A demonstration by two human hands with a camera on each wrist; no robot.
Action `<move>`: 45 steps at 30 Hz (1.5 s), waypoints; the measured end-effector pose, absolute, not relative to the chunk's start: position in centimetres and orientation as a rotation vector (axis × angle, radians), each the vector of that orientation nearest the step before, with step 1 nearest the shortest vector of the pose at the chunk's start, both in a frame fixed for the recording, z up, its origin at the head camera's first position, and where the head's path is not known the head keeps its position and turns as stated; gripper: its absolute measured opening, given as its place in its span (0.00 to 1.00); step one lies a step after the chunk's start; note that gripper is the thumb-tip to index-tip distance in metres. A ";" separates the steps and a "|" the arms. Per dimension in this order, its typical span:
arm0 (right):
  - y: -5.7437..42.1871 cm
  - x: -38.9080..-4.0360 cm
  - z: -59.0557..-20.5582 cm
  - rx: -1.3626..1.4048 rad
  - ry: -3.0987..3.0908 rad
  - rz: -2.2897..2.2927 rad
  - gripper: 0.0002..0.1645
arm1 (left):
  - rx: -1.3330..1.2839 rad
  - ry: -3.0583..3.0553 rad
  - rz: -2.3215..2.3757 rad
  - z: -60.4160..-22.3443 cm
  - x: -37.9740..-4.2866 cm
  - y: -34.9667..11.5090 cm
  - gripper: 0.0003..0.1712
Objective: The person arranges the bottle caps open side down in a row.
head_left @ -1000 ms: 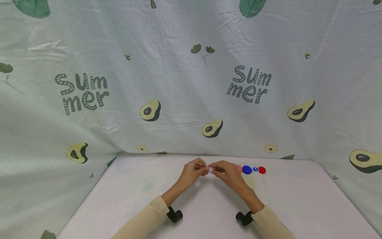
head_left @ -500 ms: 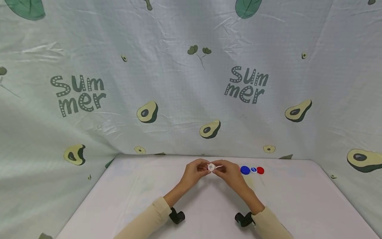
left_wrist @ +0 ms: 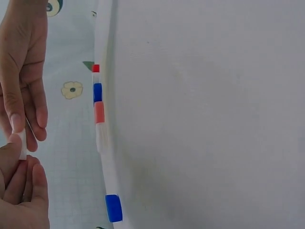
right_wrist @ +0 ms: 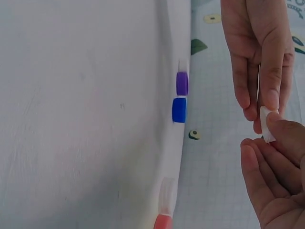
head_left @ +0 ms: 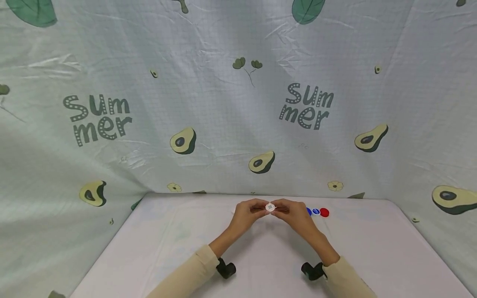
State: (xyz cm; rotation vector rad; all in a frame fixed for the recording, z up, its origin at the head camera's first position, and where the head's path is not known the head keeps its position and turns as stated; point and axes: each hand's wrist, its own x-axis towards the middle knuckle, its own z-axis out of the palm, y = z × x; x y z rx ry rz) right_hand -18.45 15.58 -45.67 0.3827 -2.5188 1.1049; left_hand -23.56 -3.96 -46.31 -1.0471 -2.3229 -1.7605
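A small round white cap [head_left: 270, 207], with a greyish square at its centre, is held up between both hands, face toward the head camera. My left hand [head_left: 244, 216] pinches its left edge between thumb and fingers. From the other side my right hand [head_left: 297, 216] pinches the right edge. In the left wrist view the cap [left_wrist: 23, 147] appears edge-on between thumbs and fingertips. The right wrist view shows the same white cap [right_wrist: 267, 125] from its side. Both hands are above the table, near its far edge.
Behind the right hand lie a blue cap [head_left: 309, 211], a blue-and-white cap [head_left: 316, 211] and a red cap [head_left: 324, 212]. A pink cap [left_wrist: 99, 112], a clear-looking piece [left_wrist: 101, 138] and a purple cap [right_wrist: 182, 84] belong to the same row. A printed curtain [head_left: 223, 103] hangs behind the white table [head_left: 179, 236].
The white cap has turned from tilted to face the head camera. Both hands have shifted slightly right, and the right hand now hides the pink cap in the head view.
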 end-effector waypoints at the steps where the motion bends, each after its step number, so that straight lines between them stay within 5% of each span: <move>1: 15.8 -18.4 -45.6 0.387 -2.522 1.099 0.18 | -1.051 -2.318 -1.760 -46.3 -23.5 -3.8 0.15; 45: 20.5 -18.8 -46.3 0.224 -2.617 1.067 0.13 | -0.981 -2.476 -1.720 -47.4 -25.3 1.5 0.11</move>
